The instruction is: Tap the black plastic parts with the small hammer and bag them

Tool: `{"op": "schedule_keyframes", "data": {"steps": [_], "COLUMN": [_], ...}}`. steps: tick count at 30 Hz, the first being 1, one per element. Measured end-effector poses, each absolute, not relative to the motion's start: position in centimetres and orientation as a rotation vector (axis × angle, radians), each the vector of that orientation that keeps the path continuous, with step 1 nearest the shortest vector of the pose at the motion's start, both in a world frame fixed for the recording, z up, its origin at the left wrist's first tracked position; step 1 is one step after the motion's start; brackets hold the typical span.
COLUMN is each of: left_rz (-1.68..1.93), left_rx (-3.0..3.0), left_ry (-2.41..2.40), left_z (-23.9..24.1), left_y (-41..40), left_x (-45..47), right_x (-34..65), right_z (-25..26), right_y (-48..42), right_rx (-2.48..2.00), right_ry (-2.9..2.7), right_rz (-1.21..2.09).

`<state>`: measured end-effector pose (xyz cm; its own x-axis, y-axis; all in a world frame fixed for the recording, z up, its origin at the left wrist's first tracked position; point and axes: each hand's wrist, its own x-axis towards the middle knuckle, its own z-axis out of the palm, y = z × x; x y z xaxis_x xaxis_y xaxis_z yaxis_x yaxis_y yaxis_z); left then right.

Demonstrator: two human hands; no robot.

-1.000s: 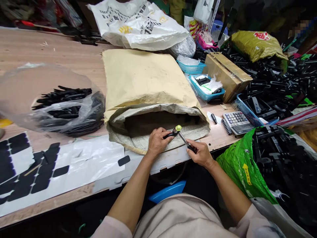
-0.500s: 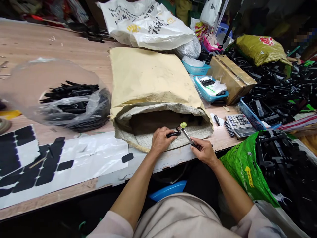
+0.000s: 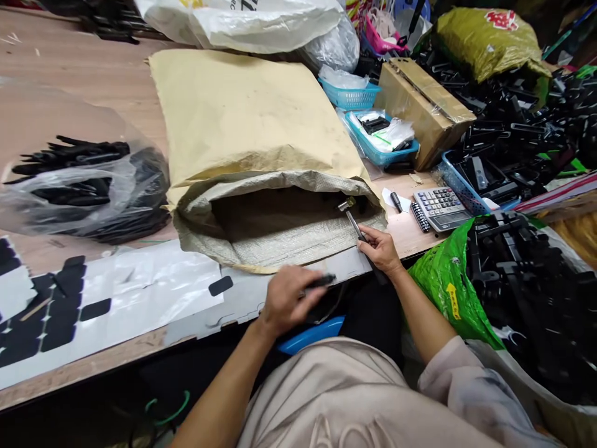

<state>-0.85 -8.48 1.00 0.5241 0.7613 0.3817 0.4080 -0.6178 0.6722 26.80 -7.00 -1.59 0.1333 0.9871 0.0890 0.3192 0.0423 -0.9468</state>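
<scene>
My left hand is closed around a small black plastic part, held just off the near table edge over my lap. My right hand grips the dark handle of a small hammer, whose metal head rests at the right side of the sack's mouth. The big tan woven sack lies flat on the wooden table with its grey-lined opening facing me.
A clear plastic bag of black parts lies left of the sack. White sheets with black pads cover the near left. A calculator, blue baskets, a cardboard box and piles of black parts sit right; a green bag hangs near right.
My left hand has drawn back from the sack's mouth toward my lap with the black part. The hammer has swung away to the right, and the view has dipped closer.
</scene>
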Motion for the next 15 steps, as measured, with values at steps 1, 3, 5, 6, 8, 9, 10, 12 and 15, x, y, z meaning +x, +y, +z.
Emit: {"op": "schedule_keyframes", "data": {"steps": [1, 3, 5, 6, 8, 9, 10, 12, 15], "left_rz": [0.765, 0.501, 0.329, 0.254, 0.086, 0.008, -0.055, -0.141, -0.160], "left_rx": [2.304, 2.333, 2.279, 2.227, 2.105, 2.060, 2.032, 2.013, 1.977], "left_ry": [0.847, 0.778, 0.910, 1.037, 1.302, 1.406, 1.480, 1.497, 1.210], "left_z": [0.5, -1.3, -3.6, -4.7, -6.5, -7.1, -7.3, -6.5, -2.9], "left_y": [-10.5, -13.8, -15.7, -16.0, -15.6, -15.2, -14.7, -13.9, -13.7], "left_x": [-1.3, -2.0, -2.5, -2.6, -2.8, -2.8, -2.8, -2.7, -1.9], "right_x": [26.8, 26.8, 26.9, 26.8, 26.8, 26.8, 26.7, 26.6, 26.4], "right_z": [-1.6, -1.6, -1.7, -1.7, -1.7, -1.7, -1.6, -1.6, -1.5], "right_y": [-7.0, -6.9, -6.9, -6.9, -6.9, -6.9, -6.9, -7.0, -7.2], "right_rx": [-1.451, -1.445, -1.439, -1.438, -1.436, -1.433, -1.426, -1.401, -1.373], "right_ry": [-1.355, -1.364, -1.381, -1.386, -1.380, -1.367, -1.347, -1.292, -1.217], "right_rz": [0.877, 0.867, 0.859, 0.854, 0.854, 0.860, 0.870, 0.882, 0.850]}}
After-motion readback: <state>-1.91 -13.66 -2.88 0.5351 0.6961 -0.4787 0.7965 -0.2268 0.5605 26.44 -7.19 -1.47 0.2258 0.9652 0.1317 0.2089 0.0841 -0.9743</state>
